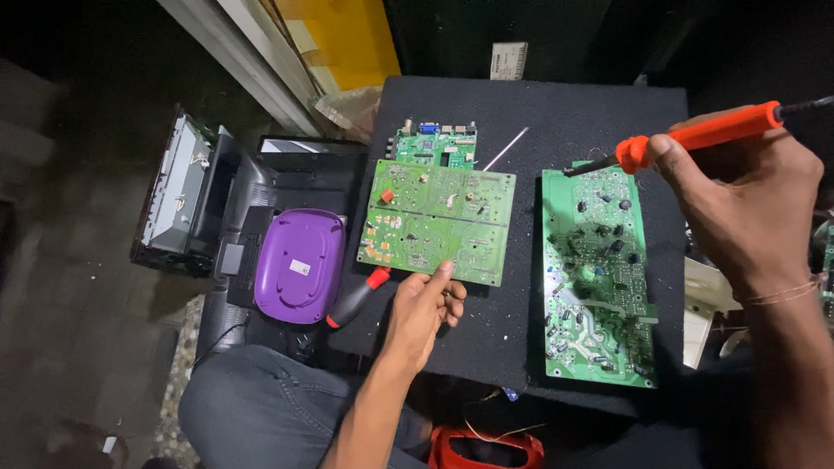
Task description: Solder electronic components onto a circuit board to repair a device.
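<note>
Head view looks down on your two hands over a black felt-covered tabletop. Your right hand has its fingers wrapped tight around an orange-handled soldering iron, held aloft with its dark tip pointing left, over the top edge of the long green circuit board studded with dark components. That board lies upright along the right side of the tabletop. Your left hand rests with fingers loosely curled, holding nothing; its fingertips touch the bottom edge of the wide green circuit board lying solder side up at the middle. Just behind that board sits a smaller green board with a blue connector. A thin metal rod lies near it. Beside your left hand lies a black-and-red-handled screwdriver, next to a glossy purple oval plastic case.
</note>
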